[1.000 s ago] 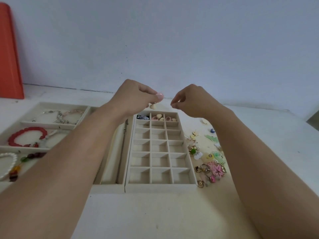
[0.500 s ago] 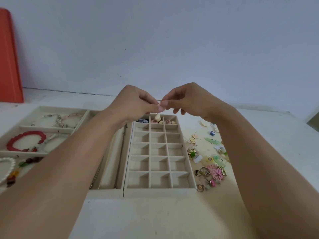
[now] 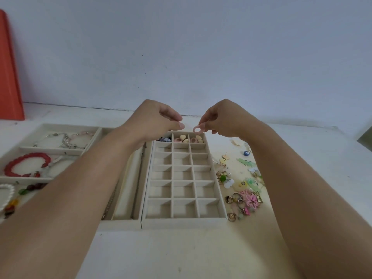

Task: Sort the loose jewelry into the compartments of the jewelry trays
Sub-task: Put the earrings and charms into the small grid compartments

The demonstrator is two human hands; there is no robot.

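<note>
Right hand (image 3: 223,119) pinching pink ring (image 3: 196,129), hovering just above top-right compartment of grid tray (image 3: 182,221), frame centre. Left hand (image 3: 159,119) nearby, fingertips pressing together, contents unclear.

No text, label, brand, number or sign can be read anywhere in the head view. Nothing is printed on the grid tray (image 3: 182,221), and no marking is seen on the red panel (image 3: 9,77) at ten o'clock. The loose jewelry (image 3: 242,190) at three o'clock is too small and blurred; any tiny engraving, if present, cannot be made out.
</note>
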